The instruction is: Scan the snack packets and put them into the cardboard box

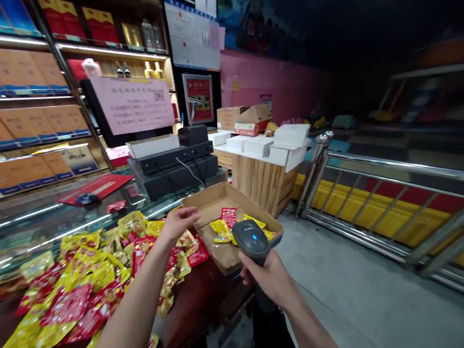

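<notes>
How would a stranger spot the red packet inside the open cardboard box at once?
Find the big heap of packets on the dark table, then go right to the shallow, open cardboard box. Inside, just beyond the scanner in the right hand, lies the red packet. Its colour sets it apart from the yellow packets beside it.

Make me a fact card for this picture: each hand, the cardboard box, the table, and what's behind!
Left hand: by the cardboard box's left edge; can't tell if touching
Right hand: gripping a dark scanner with a blue light
Inside box: red packet, yellow packets
Table: big pile of red and yellow packs
Behind: pink sign, orange boxes on shelves
</notes>
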`<action>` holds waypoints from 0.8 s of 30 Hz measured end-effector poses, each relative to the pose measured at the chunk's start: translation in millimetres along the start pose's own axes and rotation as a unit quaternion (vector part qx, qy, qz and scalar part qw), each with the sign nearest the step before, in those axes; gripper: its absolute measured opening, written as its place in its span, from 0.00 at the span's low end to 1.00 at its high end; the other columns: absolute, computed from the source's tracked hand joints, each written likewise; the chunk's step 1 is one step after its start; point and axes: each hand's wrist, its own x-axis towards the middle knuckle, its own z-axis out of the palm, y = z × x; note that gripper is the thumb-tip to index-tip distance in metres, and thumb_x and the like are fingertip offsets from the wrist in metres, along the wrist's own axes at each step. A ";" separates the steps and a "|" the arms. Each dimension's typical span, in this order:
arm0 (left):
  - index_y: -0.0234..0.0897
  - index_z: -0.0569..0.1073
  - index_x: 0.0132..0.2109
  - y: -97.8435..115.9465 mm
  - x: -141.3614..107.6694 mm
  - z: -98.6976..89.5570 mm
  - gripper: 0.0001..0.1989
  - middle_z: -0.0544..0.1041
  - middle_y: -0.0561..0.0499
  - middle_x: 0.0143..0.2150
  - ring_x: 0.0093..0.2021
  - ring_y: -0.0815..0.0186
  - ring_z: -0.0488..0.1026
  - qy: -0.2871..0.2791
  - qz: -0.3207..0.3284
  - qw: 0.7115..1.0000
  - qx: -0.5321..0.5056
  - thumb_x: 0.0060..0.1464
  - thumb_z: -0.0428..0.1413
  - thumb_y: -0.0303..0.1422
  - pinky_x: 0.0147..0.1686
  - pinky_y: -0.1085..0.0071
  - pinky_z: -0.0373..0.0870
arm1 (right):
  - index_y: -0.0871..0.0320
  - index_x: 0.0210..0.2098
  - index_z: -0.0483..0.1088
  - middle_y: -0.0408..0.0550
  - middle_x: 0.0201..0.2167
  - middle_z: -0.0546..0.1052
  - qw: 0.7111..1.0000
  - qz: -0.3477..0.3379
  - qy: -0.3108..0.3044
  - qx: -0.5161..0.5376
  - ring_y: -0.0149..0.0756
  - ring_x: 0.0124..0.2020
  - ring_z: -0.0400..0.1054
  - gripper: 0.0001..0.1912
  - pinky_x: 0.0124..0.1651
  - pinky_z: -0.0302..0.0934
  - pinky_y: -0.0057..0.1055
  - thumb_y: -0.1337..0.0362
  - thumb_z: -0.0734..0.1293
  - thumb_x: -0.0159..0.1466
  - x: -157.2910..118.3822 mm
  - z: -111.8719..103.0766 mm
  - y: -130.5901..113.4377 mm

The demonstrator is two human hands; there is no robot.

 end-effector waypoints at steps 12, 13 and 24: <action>0.37 0.82 0.43 -39.6 -95.3 -117.3 0.21 0.83 0.47 0.36 0.37 0.58 0.78 0.089 -0.046 0.986 0.137 0.40 0.67 0.41 0.36 0.69 0.71 | 0.58 0.32 0.68 0.43 0.17 0.75 0.989 -0.001 -0.141 -0.051 0.36 0.16 0.71 0.17 0.20 0.65 0.28 0.50 0.70 0.58 6.3 99.6 13.0; 0.37 0.82 0.43 -44.9 -100.7 -115.8 0.20 0.82 0.47 0.35 0.36 0.58 0.78 0.084 -0.041 0.982 0.165 0.41 0.66 0.41 0.36 0.69 0.71 | 0.58 0.33 0.68 0.43 0.17 0.75 0.988 0.003 -0.145 -0.051 0.36 0.16 0.70 0.17 0.20 0.65 0.29 0.50 0.70 0.57 5.7 104.7 13.8; 0.40 0.75 0.54 -70.1 -139.5 -57.0 0.29 0.72 0.40 0.53 0.55 0.49 0.67 0.000 0.001 0.837 0.547 0.41 0.66 0.33 0.50 0.60 0.66 | 0.57 0.34 0.69 0.41 0.17 0.75 0.986 0.007 -0.152 -0.065 0.34 0.15 0.70 0.15 0.20 0.66 0.28 0.51 0.69 0.59 7.8 116.8 25.0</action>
